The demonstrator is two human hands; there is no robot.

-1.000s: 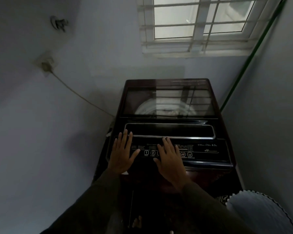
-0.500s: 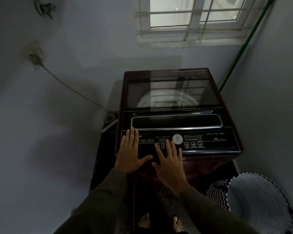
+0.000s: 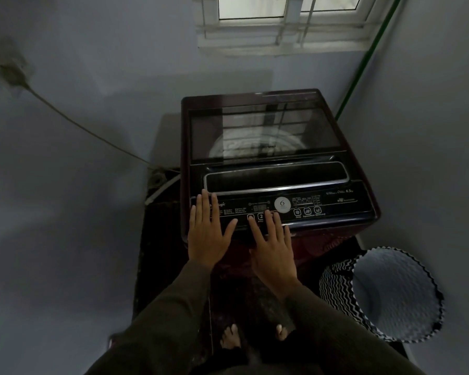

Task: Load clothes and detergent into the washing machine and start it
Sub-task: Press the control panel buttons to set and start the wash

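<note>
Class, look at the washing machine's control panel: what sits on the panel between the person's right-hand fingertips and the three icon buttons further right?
In the head view, a round white dial marked "6" sits on the control panel, between the right hand and the icon buttons.

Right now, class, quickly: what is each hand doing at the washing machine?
Left hand: open, flat on the control panel, holding nothing.
Right hand: open, fingers spread over the panel buttons, holding nothing.

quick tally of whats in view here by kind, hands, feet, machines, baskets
hands: 2, left hand and right hand, both flat and open on the control panel
bare feet: 2
washing machine: 1, lid shut
laundry basket: 1
total: 6
</note>
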